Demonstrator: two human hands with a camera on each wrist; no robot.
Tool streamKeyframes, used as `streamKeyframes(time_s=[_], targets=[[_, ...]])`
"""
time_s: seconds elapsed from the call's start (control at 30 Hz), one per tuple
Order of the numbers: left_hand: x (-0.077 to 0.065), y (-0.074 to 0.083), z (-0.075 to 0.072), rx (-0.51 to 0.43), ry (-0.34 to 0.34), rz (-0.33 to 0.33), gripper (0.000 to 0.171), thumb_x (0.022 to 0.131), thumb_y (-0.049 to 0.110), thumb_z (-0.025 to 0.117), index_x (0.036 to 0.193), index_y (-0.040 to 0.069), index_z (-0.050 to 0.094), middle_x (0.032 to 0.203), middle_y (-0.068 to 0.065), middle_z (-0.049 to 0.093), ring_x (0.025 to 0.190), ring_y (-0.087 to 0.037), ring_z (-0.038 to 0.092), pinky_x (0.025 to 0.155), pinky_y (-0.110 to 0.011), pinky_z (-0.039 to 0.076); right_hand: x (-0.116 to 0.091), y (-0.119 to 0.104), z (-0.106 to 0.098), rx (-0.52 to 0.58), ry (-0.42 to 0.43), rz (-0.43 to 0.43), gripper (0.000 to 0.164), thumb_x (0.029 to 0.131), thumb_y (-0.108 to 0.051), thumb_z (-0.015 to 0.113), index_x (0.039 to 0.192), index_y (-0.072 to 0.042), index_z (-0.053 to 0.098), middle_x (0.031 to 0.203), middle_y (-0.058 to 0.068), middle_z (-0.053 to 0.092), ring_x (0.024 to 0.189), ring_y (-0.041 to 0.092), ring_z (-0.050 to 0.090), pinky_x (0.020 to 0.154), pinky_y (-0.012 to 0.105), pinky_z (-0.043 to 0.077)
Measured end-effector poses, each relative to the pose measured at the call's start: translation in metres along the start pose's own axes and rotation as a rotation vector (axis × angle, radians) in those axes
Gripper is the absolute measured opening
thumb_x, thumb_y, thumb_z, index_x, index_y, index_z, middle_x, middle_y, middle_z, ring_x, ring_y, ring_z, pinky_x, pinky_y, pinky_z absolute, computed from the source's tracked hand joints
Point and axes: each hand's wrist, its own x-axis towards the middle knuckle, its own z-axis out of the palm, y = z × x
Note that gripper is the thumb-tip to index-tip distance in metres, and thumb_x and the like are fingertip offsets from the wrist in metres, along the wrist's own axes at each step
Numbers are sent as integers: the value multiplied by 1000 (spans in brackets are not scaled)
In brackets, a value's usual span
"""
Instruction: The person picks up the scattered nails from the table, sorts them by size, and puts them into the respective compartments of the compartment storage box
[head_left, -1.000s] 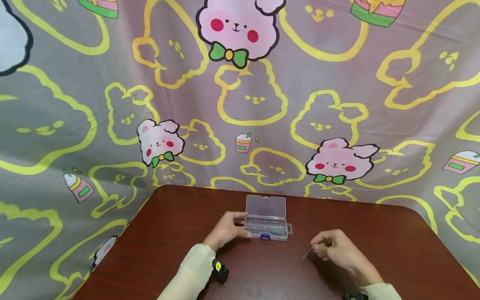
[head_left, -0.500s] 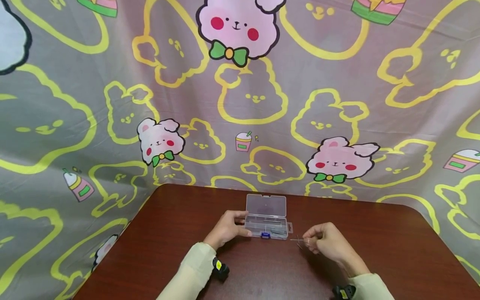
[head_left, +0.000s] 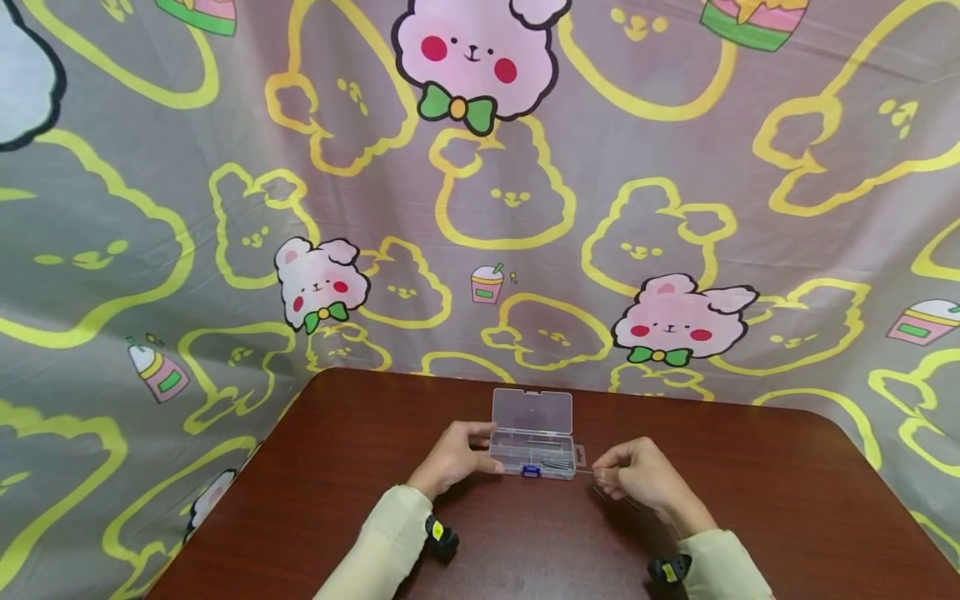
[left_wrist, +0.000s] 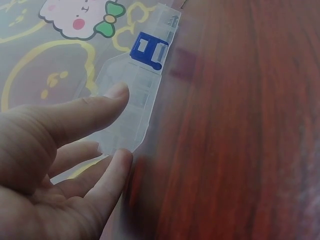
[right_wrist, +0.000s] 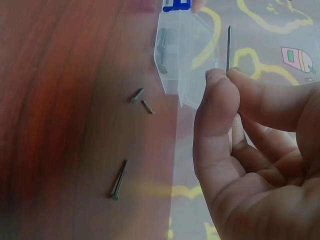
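Observation:
A clear plastic compartment box [head_left: 512, 458] with a blue latch [head_left: 531, 472] stands on the table, its lid [head_left: 532, 412] raised at the back. My left hand [head_left: 455, 455] grips its left end, thumb at the front and fingers round the side. My right hand [head_left: 643, 477] is just right of the box, pinching a thin nail [right_wrist: 229, 48] between thumb and forefinger. That nail's pointed end aims at the box. Several nails [head_left: 557, 464] lie in the front right compartment. The right wrist view shows a nail [right_wrist: 120, 180], a second nail [right_wrist: 136, 96] and a small nail [right_wrist: 148, 107] on the table.
The brown wooden table [head_left: 360, 475] carries the box near its far edge. A grey patterned cloth [head_left: 480, 317] hangs behind and at both sides. A clear hanging tab [head_left: 580, 455] sticks out from the box's right end.
My right hand has moved left and slightly away from me, bringing the nail to the box's right side. The nail has turned from slanting down to nearly level. My left hand stays put.

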Motion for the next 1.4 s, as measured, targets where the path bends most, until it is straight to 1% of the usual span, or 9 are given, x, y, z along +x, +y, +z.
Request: streamKeyframes(time_s=[0.23, 0.47, 0.7, 0.8, 0.87, 1.0, 1.1, 1.27, 1.4], targets=[[-1, 1, 0, -1, 3, -4, 71, 75, 7, 90, 139, 3, 60, 136, -12, 60, 118, -32, 58, 85, -40, 55, 7, -1, 5, -8, 7, -12, 4, 85, 7, 72, 86, 11, 72, 71, 11, 67, 61, 20, 62, 56, 35, 56], [-1, 1, 0, 5, 4, -3, 71, 75, 7, 90, 139, 2, 59, 137, -12, 60, 119, -32, 58, 85, -40, 55, 13, -7, 10, -35, 15, 16, 3, 85, 5, 73, 86, 8, 74, 74, 12, 68, 60, 21, 62, 57, 38, 57], [-1, 1, 0, -12, 1, 9, 71, 73, 2, 90, 138, -1, 60, 136, -15, 60, 118, -34, 59, 85, -39, 55, 20, -7, 15, -43, -8, -28, 5, 85, 5, 72, 83, 9, 73, 71, 10, 67, 58, 17, 59, 54, 37, 56], [0, 0, 0, -11, 0, 2, 72, 73, 4, 90, 138, 1, 60, 136, -14, 61, 118, -32, 59, 84, -38, 55, 23, -7, 17, -65, 0, -31, 6, 85, 4, 72, 83, 9, 73, 69, 9, 66, 58, 16, 59, 54, 36, 56], [0, 1, 0, -11, 1, -1, 71, 74, 5, 90, 138, 2, 60, 136, -13, 61, 118, -32, 59, 84, -38, 55, 24, -8, 18, -77, 8, -28, 4, 85, 5, 71, 83, 8, 73, 69, 8, 66, 58, 16, 59, 53, 35, 55], [0, 1, 0, -11, 2, -4, 71, 74, 5, 90, 138, 2, 60, 135, -12, 61, 118, -31, 59, 84, -38, 55, 27, -9, 19, -102, 28, -17, 7, 83, 8, 68, 81, 6, 74, 68, 7, 65, 58, 16, 58, 53, 33, 54], [0, 0, 0, -11, 4, -3, 71, 74, 5, 90, 138, 2, 60, 135, -12, 61, 118, -31, 59, 84, -38, 55, 28, -11, 20, -138, 47, 1, 7, 83, 7, 69, 80, 4, 75, 66, 6, 64, 57, 15, 57, 51, 31, 52], [0, 0, 0, -6, 5, 0, 71, 74, 5, 90, 138, 2, 60, 136, -12, 61, 118, -32, 59, 84, -38, 55, 31, -14, 23, -205, 70, 28, 9, 82, 3, 72, 75, -1, 75, 63, 3, 62, 53, 14, 54, 50, 30, 48], [0, 0, 1, -8, 9, -3, 71, 73, 4, 90, 138, 2, 61, 135, -13, 61, 118, -32, 59, 84, -38, 55, 34, -15, 27, -255, 80, 8, 12, 79, 1, 71, 68, -4, 73, 60, 1, 61, 53, 14, 51, 48, 29, 43]])
